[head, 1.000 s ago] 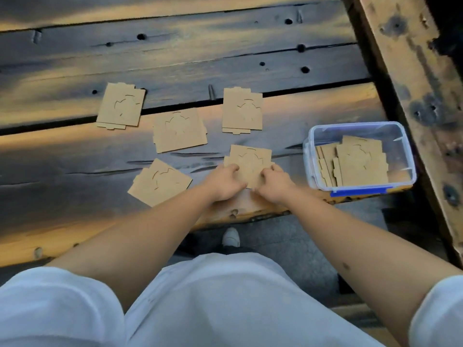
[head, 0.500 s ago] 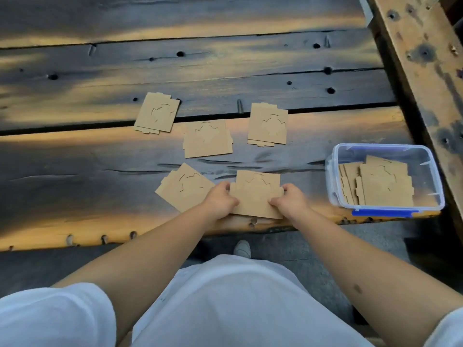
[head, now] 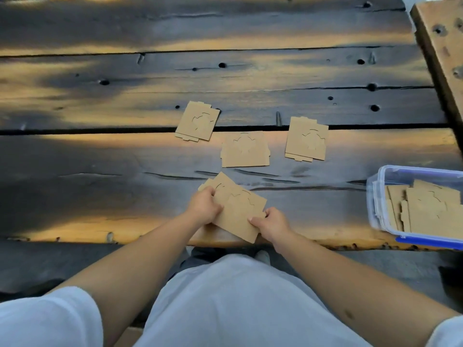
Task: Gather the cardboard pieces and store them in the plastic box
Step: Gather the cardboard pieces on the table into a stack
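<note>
Both hands hold a brown cardboard piece (head: 238, 211) near the table's front edge, tilted over another piece (head: 220, 182) lying under it. My left hand (head: 204, 207) grips its left edge, my right hand (head: 269, 222) its lower right corner. Three more cardboard pieces lie flat farther back: one at the left (head: 198, 121), one in the middle (head: 245, 149), one at the right (head: 307, 139). The clear plastic box (head: 375, 196) with a blue rim stands at the right edge, holding several cardboard pieces (head: 431, 211).
The dark wooden plank table (head: 125, 159) has gaps, cracks and knot holes. A wooden beam (head: 443, 46) runs along the far right. Below the table's edge are my white clothing and a shoe (head: 261, 255) on the grey floor.
The held cardboard piece has slid left onto the neighbouring piece and turned at an angle. The view has shifted, so the box now sits at the frame's right edge.
</note>
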The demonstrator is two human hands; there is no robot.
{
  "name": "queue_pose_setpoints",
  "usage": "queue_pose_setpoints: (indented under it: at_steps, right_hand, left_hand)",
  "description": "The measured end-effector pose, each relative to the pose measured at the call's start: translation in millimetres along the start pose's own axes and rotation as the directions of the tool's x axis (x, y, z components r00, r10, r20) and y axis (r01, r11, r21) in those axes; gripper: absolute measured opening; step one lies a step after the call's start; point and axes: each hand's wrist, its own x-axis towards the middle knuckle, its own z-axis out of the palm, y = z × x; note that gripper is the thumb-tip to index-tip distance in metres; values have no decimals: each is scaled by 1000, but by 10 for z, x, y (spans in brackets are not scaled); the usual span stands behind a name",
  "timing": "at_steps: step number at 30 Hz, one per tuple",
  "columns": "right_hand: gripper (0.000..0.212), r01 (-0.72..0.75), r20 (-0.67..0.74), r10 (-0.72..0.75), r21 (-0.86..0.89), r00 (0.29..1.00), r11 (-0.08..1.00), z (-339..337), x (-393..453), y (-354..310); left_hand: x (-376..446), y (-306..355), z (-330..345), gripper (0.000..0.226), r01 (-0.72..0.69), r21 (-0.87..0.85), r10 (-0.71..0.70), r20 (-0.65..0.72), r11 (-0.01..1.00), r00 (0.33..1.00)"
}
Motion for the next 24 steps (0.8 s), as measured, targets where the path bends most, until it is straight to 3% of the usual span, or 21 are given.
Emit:
queue_pose_setpoints:
  at_steps: [3, 7, 10, 15, 20, 24]
  right_hand:
    - [34, -74, -20, 75, 64, 997, 995, 224, -35, -13]
    - [36, -140, -77, 141, 15, 987, 990, 393, -28, -88]
    - [34, -182, -111, 178, -29, 978, 983, 461, 2, -207]
    - [26, -186, -100, 192, 72, 976, 980, 570, 35, -331]
    - [35, -228, -91, 242, 143, 966, 963, 619, 78, -399]
    - [39, -236, -88, 247, 121, 965, 964, 594, 101, -372]
  left_hand:
    - [119, -77, -131, 36, -58, 102, 57, 10, 993, 998]
    - [264, -113, -224, 26, -132, 118, 124, 70, 984, 990]
    - [350, -132, -241, 27, -118, 137, 107, 88, 983, 990]
    - [439, -149, -263, 49, -93, 199, 65, 141, 976, 988]
    - [478, -189, -260, 53, -74, 182, 43, 167, 981, 985]
    - [482, -262, -225, 41, 10, 99, -29, 191, 995, 981]
